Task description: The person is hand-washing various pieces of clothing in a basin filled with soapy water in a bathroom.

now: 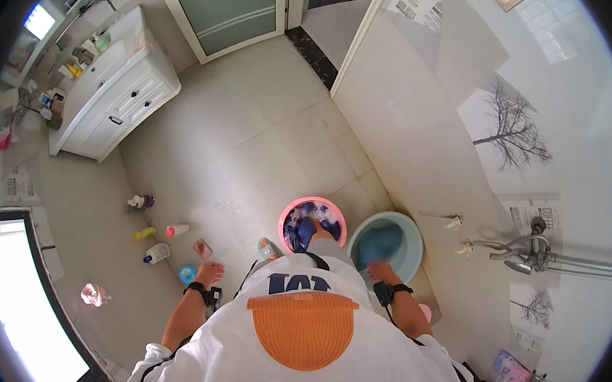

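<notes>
A pink plastic basin stands on the floor before me, holding dark blue wet clothes and white suds. My right bare foot is down in it among the clothes. The other foot wears a pale green slipper beside the basin. At my right is a larger pale blue-green tub with bluish water or cloth low inside; which, I cannot tell. My right hand hangs over its near side, fingers partly hidden. My left hand hangs out at the left with fingers apart, nothing in it, near a round blue container.
Several bottles line the left wall, among them a white bottle with a blue cap and one with a red cap. A pink soap dish lies nearby. Taps and a shower mixer jut from the right wall. A white washstand stands far left.
</notes>
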The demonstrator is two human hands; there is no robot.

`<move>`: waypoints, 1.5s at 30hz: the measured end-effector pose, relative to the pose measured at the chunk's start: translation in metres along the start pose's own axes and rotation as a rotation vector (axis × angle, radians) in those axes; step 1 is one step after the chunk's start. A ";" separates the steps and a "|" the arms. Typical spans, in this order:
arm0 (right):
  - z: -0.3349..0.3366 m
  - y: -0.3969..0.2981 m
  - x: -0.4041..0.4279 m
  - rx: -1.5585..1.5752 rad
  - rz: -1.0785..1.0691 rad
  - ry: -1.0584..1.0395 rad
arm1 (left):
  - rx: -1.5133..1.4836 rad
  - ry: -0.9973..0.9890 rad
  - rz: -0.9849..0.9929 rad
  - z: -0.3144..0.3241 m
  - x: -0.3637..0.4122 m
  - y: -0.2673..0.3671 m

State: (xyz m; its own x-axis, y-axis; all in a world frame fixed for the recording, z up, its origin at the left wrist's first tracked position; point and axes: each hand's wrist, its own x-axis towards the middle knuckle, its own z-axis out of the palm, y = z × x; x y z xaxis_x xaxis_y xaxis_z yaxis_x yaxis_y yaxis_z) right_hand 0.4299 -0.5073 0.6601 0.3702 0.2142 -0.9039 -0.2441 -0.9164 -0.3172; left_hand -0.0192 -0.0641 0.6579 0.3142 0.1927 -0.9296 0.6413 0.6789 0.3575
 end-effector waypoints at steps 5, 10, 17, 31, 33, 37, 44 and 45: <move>-0.025 -0.065 0.033 0.241 -0.262 0.109 | 0.118 0.001 0.153 0.068 0.019 0.070; -0.036 -0.106 -0.002 0.191 -0.317 0.183 | 0.254 0.008 0.289 0.101 -0.022 0.142; 0.006 -0.089 -0.059 0.009 -0.354 0.235 | -0.258 -0.349 -0.013 -0.018 0.009 0.050; 0.036 -0.024 -0.081 -0.173 -0.051 0.022 | -0.022 0.080 -0.010 -0.010 -0.031 -0.010; 0.040 -0.042 -0.063 -0.229 -0.095 -0.005 | 0.107 0.128 0.023 0.013 -0.045 0.016; 0.042 -0.081 -0.035 -0.086 -0.170 -0.076 | 0.069 0.125 0.139 0.027 -0.044 0.026; 0.044 -0.093 -0.042 0.153 -0.324 0.092 | 0.175 0.139 0.144 0.010 -0.037 0.021; 0.046 -0.087 -0.046 0.158 -0.344 0.164 | 0.176 0.133 0.145 0.003 -0.034 0.017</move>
State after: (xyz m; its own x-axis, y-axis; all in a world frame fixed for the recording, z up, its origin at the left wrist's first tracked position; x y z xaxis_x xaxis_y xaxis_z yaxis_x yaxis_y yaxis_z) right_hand 0.3930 -0.4214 0.7157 0.5892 0.4303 -0.6839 -0.2112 -0.7350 -0.6444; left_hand -0.0168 -0.0610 0.6960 0.3245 0.3785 -0.8669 0.7117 0.5059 0.4873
